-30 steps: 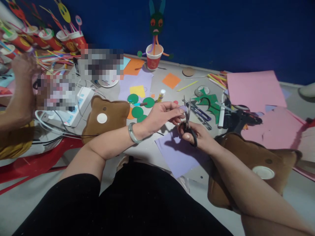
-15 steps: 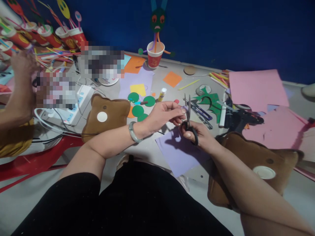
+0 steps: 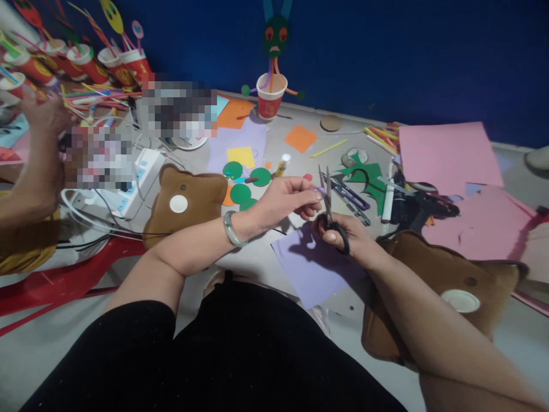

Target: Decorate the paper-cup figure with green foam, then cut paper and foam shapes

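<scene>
My left hand (image 3: 289, 200) pinches a small purple piece of paper (image 3: 321, 192), mostly hidden by the fingertips. Black-handled scissors (image 3: 334, 229) are in my right hand (image 3: 349, 237), blades parted and pointing up beside the purple piece. Beneath both hands lies a purple sheet (image 3: 313, 269) at the table's near edge. Several green paper circles (image 3: 241, 194) and a glue stick (image 3: 283, 165) are left of and behind my left hand. A utility knife (image 3: 352, 194) and a cut green sheet (image 3: 371, 180) sit beyond the scissors.
Brown cushions lie at left (image 3: 186, 200) and right (image 3: 446, 286). A glue gun (image 3: 422, 209) and pink sheets (image 3: 450, 154) are at right. At the back stands a red cup (image 3: 270, 103) with a paper figure. Another person's hand (image 3: 45, 117) is at far left, near a power strip (image 3: 137, 183).
The scissor blades have parted slightly more and shifted a little left. The other person's hand at far left has moved slightly.
</scene>
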Demonstrator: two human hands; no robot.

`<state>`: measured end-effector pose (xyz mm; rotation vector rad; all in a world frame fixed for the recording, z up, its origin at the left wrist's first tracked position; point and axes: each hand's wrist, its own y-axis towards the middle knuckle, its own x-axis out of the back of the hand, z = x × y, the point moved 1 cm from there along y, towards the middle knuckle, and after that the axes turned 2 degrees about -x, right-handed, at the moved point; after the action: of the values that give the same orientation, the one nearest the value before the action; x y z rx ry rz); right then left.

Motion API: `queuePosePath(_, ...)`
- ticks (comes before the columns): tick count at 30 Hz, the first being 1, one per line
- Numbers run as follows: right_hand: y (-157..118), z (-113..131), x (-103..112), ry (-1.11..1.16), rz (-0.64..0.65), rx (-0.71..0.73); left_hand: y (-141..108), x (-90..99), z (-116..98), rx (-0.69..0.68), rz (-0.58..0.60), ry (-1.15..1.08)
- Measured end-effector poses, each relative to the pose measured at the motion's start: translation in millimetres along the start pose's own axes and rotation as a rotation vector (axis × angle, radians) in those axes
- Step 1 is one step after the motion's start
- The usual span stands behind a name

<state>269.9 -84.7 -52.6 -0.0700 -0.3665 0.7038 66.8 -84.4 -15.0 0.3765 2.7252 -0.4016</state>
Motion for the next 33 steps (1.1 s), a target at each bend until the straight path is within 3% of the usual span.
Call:
queuePosePath(24,-1.6,14.9,4.5,-0.058,0.001,-0.066,0.7,1.3,-0.7,-0.096,-0.007,0.088)
queuePosePath(33,-1.3,10.1,5.1,-0.064,-0.003,-0.065,1.7,2.0,-0.4,-0.101,-0.004,0.073)
